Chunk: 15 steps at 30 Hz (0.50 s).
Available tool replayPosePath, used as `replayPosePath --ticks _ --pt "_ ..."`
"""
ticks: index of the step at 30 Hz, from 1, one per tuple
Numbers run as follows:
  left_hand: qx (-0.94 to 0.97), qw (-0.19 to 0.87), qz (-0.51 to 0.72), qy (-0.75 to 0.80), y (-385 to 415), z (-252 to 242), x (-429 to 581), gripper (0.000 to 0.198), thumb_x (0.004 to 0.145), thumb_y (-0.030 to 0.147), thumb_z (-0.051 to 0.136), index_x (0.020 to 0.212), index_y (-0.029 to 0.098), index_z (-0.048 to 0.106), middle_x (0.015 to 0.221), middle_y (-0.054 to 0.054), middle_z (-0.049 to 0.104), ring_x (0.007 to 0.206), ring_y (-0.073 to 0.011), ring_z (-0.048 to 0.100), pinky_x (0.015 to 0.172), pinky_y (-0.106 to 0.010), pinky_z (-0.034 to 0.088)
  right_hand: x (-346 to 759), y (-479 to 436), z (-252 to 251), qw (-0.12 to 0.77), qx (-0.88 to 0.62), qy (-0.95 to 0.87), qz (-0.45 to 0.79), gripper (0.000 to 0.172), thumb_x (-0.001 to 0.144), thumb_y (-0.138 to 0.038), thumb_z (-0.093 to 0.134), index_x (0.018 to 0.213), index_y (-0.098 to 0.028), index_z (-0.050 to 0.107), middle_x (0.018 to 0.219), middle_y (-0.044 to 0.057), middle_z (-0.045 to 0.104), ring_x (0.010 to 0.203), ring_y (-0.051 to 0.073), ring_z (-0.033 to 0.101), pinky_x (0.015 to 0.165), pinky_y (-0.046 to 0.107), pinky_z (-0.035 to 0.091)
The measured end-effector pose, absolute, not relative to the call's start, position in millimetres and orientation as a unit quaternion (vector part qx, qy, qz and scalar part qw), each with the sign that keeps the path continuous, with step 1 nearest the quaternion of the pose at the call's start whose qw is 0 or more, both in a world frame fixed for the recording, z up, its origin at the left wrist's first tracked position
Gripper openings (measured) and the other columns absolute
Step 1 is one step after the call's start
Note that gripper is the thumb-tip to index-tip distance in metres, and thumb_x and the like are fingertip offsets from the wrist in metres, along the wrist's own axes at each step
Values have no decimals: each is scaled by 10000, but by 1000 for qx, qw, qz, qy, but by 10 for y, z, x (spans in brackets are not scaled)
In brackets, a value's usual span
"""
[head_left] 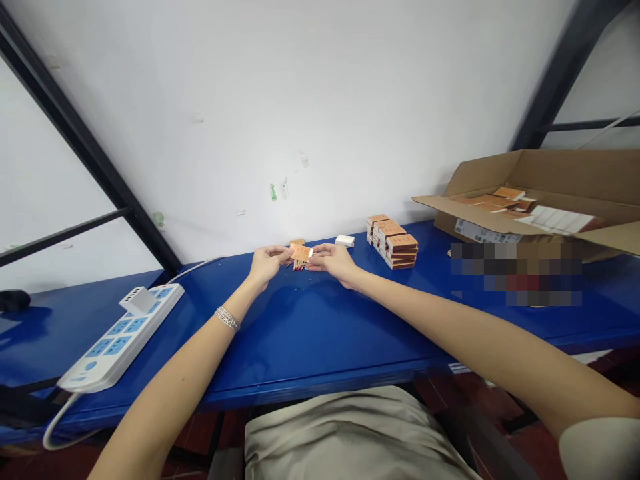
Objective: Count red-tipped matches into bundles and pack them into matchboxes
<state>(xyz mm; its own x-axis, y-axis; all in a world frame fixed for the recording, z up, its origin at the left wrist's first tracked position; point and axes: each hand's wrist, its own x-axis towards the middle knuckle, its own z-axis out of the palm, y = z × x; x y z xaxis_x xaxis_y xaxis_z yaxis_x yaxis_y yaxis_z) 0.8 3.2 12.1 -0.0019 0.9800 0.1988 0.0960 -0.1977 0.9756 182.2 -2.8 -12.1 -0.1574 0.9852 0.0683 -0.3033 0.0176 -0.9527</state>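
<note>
While the left hand (267, 267) and right hand (341, 263) pinch opposite ends of the matchbox (300, 253), keep grips light; thin card may crush. Matches (299, 265) show just below the matchbox.

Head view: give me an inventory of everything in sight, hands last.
Held matchbox: 1, orange and white, between the hands
Matches: several, red-tipped, beneath it
Orange box: 1, orange, behind it
White box: 1, white, right of the hands
Matchbox stacks: count unclear, orange, white, brown, further right
Cardboard box: 1, brown, right, open
Loose boxes: several, orange and white, inside it
Pixelated patch: 1, mixed, right, contents hidden
Power strip: 1, white and blue, left
Adapter: 1, white, on the strip
Black object: 1, black, far left, unclear
Table: 1, blue, beneath
Wall: 1, white, behind
Frame bars: several, black, both sides
Bracelet: 1, silver, left wrist
Clothing: beige, bottom
Left hand: 1, bare, matchbox's left end
Right hand: 1, bare, its right end
</note>
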Motion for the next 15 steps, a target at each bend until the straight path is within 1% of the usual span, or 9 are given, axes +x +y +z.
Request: replayPosePath --ticks 4,9,12,15 --pt "575 419 524 468 72 126 -31 385 525 393 914 721 117 729 725 -61 732 704 -174 671 820 -368 560 1814 10 -130 542 -369 -469 591 247 724 29 719 815 -159 587 655 12 712 615 151 718 694 284 644" --pt "579 412 536 456 112 167 -175 437 517 435 910 734 114 708 771 -66 731 726 -168 675 843 -375 557 1886 72 -159 559 -349 -485 574 278 684 14 736 834 -169 588 655 -19 697 599 140 705 671 279 634" --pt "586 437 524 437 105 176 -235 445 503 414 920 730 108 689 812 -60 722 753 -163 680 865 -379 559 1944 98 -195 553 -339 -511 564 272 658 2 724 821 -171 592 679 -26 692 631 137 704 683 280 622" --pt "588 453 522 419 86 166 -254 447 499 350 926 771 117 660 858 -49 717 793 -171 692 892 -400 554 1990 118 -233 554 -349 -571 496 240 643 -39 726 801 -170 603 746 -9 701 685 144 705 739 308 612"
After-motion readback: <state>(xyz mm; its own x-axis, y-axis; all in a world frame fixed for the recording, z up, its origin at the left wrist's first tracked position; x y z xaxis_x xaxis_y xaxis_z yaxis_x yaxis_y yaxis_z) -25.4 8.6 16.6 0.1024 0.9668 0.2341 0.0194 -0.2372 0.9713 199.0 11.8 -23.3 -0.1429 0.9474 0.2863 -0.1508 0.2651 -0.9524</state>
